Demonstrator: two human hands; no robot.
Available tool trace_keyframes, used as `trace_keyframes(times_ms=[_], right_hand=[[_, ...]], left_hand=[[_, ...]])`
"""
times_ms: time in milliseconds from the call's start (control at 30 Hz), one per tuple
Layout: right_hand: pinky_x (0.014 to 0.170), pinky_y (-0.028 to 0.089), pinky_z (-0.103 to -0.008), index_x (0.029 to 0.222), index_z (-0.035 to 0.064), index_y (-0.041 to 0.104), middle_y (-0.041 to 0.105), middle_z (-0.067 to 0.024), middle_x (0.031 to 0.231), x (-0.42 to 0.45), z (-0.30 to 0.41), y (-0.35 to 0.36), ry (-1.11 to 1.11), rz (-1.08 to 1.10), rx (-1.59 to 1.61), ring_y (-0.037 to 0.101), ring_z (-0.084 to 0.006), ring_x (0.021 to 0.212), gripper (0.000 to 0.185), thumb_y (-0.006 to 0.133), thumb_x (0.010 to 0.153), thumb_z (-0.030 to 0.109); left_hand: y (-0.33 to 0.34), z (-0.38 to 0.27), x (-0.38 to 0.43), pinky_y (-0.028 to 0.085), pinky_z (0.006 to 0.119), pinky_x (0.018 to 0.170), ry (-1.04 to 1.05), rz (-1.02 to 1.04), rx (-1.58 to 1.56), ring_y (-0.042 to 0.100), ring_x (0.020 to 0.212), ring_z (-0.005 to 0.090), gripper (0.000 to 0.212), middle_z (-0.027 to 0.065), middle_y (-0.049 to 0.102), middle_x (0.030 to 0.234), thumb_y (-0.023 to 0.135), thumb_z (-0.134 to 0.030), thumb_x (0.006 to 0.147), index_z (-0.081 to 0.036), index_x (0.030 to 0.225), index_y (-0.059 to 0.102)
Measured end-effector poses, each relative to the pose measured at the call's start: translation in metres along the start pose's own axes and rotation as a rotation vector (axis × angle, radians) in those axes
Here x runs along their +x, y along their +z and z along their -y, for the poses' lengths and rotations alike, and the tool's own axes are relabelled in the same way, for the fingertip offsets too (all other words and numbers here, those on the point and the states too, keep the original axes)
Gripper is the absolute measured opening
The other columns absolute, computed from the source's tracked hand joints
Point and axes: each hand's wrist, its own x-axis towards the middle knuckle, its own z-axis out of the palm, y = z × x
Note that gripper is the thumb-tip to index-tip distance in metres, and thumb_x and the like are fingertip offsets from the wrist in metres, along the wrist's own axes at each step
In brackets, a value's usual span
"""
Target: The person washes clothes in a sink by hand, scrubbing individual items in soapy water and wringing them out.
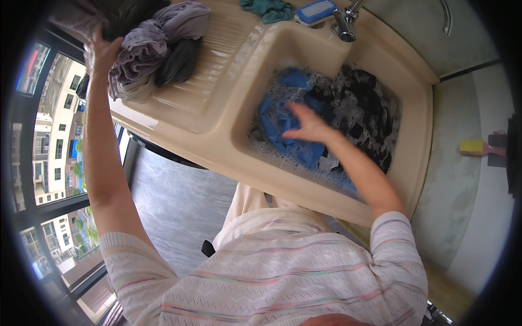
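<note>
My left hand (pixel 102 51) is at the far left, against a heap of wet clothes on the ribbed washboard (pixel 222 53). A greyish-purple garment (pixel 142 51) lies by its thumb. Its fingers are partly lost among dark cloth (pixel 132 18), so I cannot tell whether they grip it. My right hand (pixel 310 124), slightly blurred, hovers over the basin (pixel 240 126) with thumb and fingers apart and nothing in them. Beneath it a blue cloth (pixel 271 126) lies in sudsy water. Black garments (pixel 367 93) soak on the basin's right side.
A chrome faucet (pixel 346 28) juts over the basin's back edge. Beside it are a blue-and-white scrub brush (pixel 316 12) and a teal cloth (pixel 269 10). A yellow-bristled brush (pixel 471 147) is by the right wall. Windows (pixel 61 134) line the left side.
</note>
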Motion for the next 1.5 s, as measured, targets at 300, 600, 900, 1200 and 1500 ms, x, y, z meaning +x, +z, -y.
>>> trace_keyframes(times_ms=[300,600,900,1200,1500], right_hand=[[0.073,0.045,-0.0262,0.099,0.0031,0.059,0.063,-0.0061,0.086,-0.002,-0.020,0.000,0.134,0.113,0.374,0.056,-0.0127,0.079,0.034,0.066,0.066,0.005],[0.081,0.044,-0.0280,0.116,0.0061,0.048,0.055,-0.0114,0.107,-0.122,-0.168,-0.139,0.544,-0.501,0.603,0.054,-0.0160,0.096,0.048,0.065,0.074,0.018],[0.091,0.034,-0.0476,0.121,0.0115,0.044,0.044,-0.0208,0.121,-0.108,-0.255,0.025,0.686,0.073,-0.590,0.044,-0.0359,0.110,0.051,0.051,0.079,0.040],[0.084,0.039,-0.0482,0.104,0.0128,0.058,0.050,-0.0092,0.117,-0.074,-0.132,-0.106,0.695,0.171,-0.266,0.047,-0.0271,0.108,0.043,0.062,0.070,0.038],[0.094,0.032,-0.0482,0.128,0.0187,0.033,0.036,-0.0185,0.129,-0.020,-0.192,-0.056,0.719,0.058,-0.207,0.034,-0.0368,0.118,0.071,0.060,0.070,0.050]], left_hand=[[-0.022,0.004,-0.001,0.039,0.029,0.085,-0.109,-0.088,-0.410,0.052,0.101,0.0260,0.075,0.0198,0.053,0.110,0.072,-0.040,0.063,-0.006,0.123,0.042],[-0.024,-0.238,-0.124,0.041,0.037,0.085,0.819,0.100,-0.657,0.051,0.097,0.0286,0.040,0.0132,0.056,0.102,0.064,-0.017,0.066,-0.009,0.104,0.056],[0.092,-0.396,-0.286,0.037,0.042,0.093,1.100,1.010,-0.143,0.042,0.112,0.0377,0.068,0.0186,0.033,0.129,0.059,-0.040,0.068,-0.022,0.128,0.036],[0.070,-0.378,-0.229,0.048,0.037,0.074,1.078,0.881,-0.242,0.057,0.093,0.0281,0.021,0.0172,0.060,0.092,0.055,-0.015,0.069,-0.005,0.084,0.063],[0.091,-0.301,-0.287,0.047,0.036,0.079,1.139,1.751,0.536,0.057,0.095,0.0263,0.052,0.0146,0.060,0.100,0.069,-0.038,0.059,-0.001,0.096,0.062]])
